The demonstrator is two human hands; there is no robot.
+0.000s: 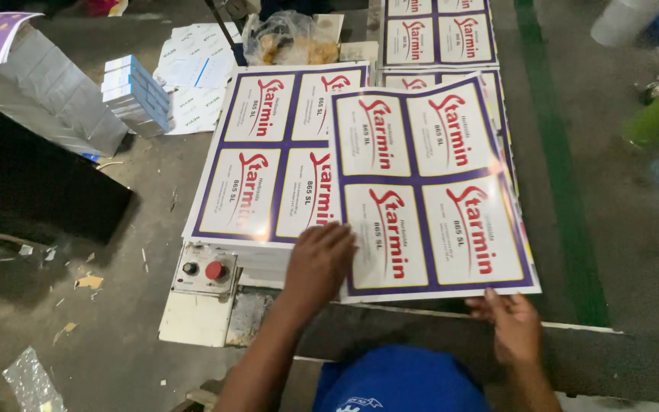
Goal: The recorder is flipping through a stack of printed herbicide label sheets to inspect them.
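Your right hand pinched the near edge of the top label sheet while your left hand lay open and flat on its corner, the sheet sitting askew over the stack beyond, so an uneven pull could probably have creased it.

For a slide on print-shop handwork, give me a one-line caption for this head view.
Left hand flat on a glossy label sheet, right hand at its near edge, beside a stack of sheets.
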